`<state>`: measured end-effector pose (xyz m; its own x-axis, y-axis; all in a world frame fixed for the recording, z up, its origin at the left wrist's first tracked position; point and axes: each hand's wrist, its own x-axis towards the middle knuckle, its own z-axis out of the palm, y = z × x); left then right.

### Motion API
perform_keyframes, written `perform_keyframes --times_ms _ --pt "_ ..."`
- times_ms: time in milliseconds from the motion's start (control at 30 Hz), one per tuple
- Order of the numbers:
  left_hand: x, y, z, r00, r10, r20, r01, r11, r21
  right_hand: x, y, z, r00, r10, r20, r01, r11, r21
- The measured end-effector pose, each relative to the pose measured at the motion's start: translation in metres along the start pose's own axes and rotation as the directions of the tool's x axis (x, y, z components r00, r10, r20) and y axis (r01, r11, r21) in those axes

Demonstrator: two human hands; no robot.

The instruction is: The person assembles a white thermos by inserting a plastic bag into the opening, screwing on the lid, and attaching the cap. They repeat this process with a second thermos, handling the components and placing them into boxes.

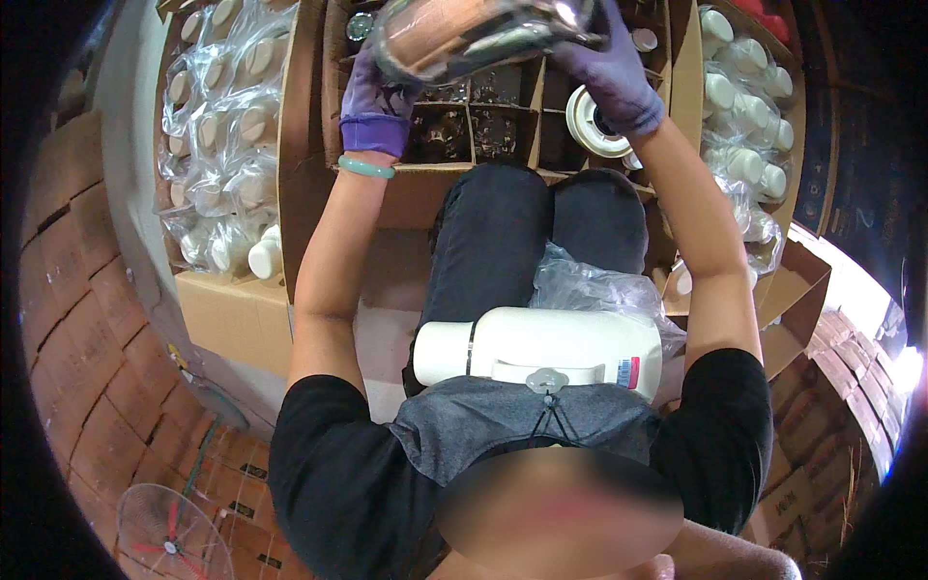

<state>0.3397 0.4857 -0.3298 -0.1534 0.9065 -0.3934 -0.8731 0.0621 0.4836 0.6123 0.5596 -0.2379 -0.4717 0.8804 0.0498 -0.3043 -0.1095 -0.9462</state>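
Between my two hands is a shiny silvered glass flask liner [474, 43], held tilted above a divided carton [530, 111]. My left hand [377, 101], in a purple glove, grips its left end, with the fingertips hidden behind it. At the other end my right hand [614, 77], gloved the same way, closes on the liner. Dark glossy liners stand in several compartments below. Near my right wrist sits a white round ring-shaped piece [596, 124], partly hidden by the hand. Across my lap lies a white thermos flask [570, 343] with a handle.
To the left, a carton [237, 314] holds several white-capped flasks [217, 126] in clear plastic. Another carton at the right holds similar bagged flasks [744, 164]. Crumpled clear plastic [590, 280] lies by my lap. A fan [171, 546] stands lower left, near stacked boxes [97, 319].
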Motion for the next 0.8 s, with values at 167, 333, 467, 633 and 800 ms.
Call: perform_keyframes --times_ms 167,333,467,633,800 --pt "-0.041 0.005 0.053 0.906 0.316 0.281 -0.405 0.837 0.368 -0.041 0.033 -0.050 0.984 -0.173 -0.034 0.109 0.749 -0.653" --pt "-0.077 0.009 0.093 0.745 0.449 0.494 -0.665 0.561 0.493 -0.077 0.012 -0.099 0.941 0.336 0.036 -0.325 0.871 0.370" --pt "-0.086 0.012 0.105 0.574 0.349 0.741 -0.818 0.283 0.500 -0.084 -0.013 -0.106 0.965 0.263 0.014 -0.263 0.961 0.089" --pt "-0.103 0.017 0.132 0.516 0.235 0.824 -0.852 0.241 0.465 -0.079 -0.037 -0.060 0.991 0.118 -0.069 -0.125 0.986 -0.108" --pt "-0.114 0.001 0.147 0.627 0.297 0.720 -0.738 0.523 0.427 -0.098 -0.018 -0.079 0.986 0.148 -0.076 -0.155 0.982 -0.108"
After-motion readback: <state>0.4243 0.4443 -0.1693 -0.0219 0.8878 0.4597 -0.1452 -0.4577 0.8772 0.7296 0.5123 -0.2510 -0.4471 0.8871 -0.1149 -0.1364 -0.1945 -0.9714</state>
